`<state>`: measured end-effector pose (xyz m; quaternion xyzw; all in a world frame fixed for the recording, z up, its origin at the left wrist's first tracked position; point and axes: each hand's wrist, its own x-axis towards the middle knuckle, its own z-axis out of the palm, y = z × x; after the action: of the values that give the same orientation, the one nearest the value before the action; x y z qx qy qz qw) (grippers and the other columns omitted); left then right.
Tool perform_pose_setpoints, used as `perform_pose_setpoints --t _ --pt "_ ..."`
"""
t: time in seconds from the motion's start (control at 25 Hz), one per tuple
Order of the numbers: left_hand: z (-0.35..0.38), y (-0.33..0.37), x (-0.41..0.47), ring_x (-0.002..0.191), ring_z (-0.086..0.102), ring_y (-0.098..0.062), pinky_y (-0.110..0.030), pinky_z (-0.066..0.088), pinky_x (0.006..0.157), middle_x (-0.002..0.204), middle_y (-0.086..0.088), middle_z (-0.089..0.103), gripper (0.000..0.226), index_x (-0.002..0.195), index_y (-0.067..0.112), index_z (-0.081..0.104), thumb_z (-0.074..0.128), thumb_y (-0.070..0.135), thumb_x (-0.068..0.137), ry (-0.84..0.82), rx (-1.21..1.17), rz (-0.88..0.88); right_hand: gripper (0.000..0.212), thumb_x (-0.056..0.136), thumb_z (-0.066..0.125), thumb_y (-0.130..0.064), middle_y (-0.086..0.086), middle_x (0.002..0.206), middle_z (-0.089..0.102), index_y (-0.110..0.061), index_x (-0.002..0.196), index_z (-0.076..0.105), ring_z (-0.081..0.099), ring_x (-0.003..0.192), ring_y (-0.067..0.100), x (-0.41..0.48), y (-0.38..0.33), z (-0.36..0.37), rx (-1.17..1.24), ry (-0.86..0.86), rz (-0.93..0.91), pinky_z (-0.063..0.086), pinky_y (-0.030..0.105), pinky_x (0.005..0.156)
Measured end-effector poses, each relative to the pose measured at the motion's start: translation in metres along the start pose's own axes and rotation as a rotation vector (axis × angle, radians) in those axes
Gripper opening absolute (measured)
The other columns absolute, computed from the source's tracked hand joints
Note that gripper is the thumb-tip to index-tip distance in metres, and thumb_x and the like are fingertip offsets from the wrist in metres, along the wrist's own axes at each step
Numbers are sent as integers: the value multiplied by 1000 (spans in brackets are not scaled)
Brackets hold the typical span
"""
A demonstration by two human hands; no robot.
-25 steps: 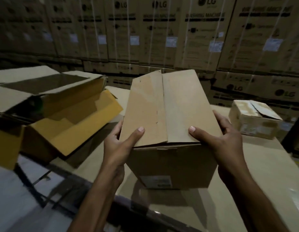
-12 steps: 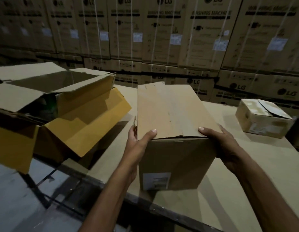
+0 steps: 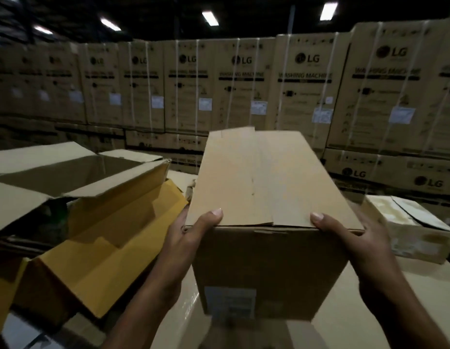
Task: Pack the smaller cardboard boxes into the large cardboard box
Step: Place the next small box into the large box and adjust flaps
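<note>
A closed brown cardboard box (image 3: 264, 197) with a white label on its near face is held up in front of me, clear of the table. My left hand (image 3: 186, 238) grips its left side with the thumb on the top flap. My right hand (image 3: 354, 238) grips the right side the same way. To the left stands the large cardboard box (image 3: 113, 238), open, its flaps spread and one yellow-lit flap hanging toward me. Its inside is dark. A second small box (image 3: 407, 227), pale and worn, lies on the table at the right.
The table (image 3: 370, 311) is covered in cardboard sheet. A wall of stacked LG washing machine cartons (image 3: 244, 86) fills the background. A gap with floor (image 3: 20, 333) shows at the lower left between the table and the large box.
Both hands have lifted the brown box off the table and raised it. The view has tilted upward, showing more of the carton wall and the ceiling lights.
</note>
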<state>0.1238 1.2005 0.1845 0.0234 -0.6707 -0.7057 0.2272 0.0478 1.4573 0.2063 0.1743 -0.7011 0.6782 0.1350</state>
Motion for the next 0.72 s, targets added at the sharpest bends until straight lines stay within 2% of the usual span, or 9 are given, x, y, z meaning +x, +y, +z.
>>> perform_pose_setpoints --t 0.12,0.24,0.28,0.4,0.56,0.64,0.72 --pt "-36 36 26 110 71 -19 -37 57 90 119 -1 74 55 134 24 60 63 42 83 -66 2 129 75 67 84 -42 -11 120 72 -39 138 59 71 107 8 10 -37 37 79 62 -222 59 28 81" --pt "-81 61 50 113 68 -21 -36 56 88 121 0 73 60 136 28 56 65 43 79 -127 -54 172 88 71 86 -42 -7 135 64 -39 150 47 66 119 11 20 -66 84 88 40 -398 57 32 94" --pt "-98 68 55 117 66 -21 -37 56 90 125 1 71 65 139 30 53 67 47 78 -141 -67 169 93 70 85 -44 -4 138 62 -41 153 42 64 121 12 23 -75 99 84 19 -419 57 35 96" --pt "-160 84 70 126 61 -22 -53 53 99 137 0 63 72 145 35 46 69 53 78 -179 -97 157 101 68 85 -47 -3 142 56 -52 155 33 63 124 19 24 -96 151 108 -49 -391 57 45 98" --pt "-256 105 88 118 66 -27 -53 58 91 134 -5 64 66 146 37 43 69 42 86 -201 -185 190 93 74 81 -51 -4 153 45 -63 150 30 55 132 31 16 -111 239 98 -114 -404 57 53 91" --pt "-294 109 95 119 66 -28 -52 58 91 134 -4 65 60 146 39 43 68 37 92 -188 -209 227 99 69 84 -60 -8 159 38 -61 152 30 48 140 24 13 -120 283 83 -110 -452 51 54 103" --pt "-325 114 104 120 66 -29 -53 57 91 133 -4 66 50 144 37 47 63 29 97 -193 -255 277 103 70 84 -57 -14 156 39 -55 156 27 47 139 10 17 -135 319 64 -98 -523 47 46 110"
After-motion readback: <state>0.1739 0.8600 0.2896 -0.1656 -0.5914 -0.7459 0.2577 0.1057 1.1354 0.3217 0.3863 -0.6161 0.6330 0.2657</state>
